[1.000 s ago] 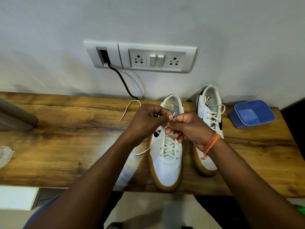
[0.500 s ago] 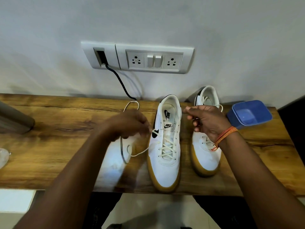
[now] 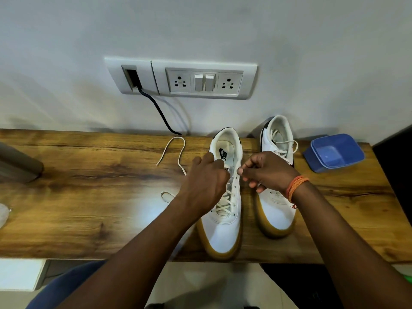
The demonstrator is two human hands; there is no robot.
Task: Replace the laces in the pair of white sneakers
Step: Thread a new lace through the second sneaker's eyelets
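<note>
The near shoe stood on the table, white, gum-soled, half-laced. My left hand curled over its lace; my right hand pinched the other end. My right wrist hid part of the far shoe.

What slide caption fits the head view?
Both hands lacing the left white sneaker on a wooden table.
</note>
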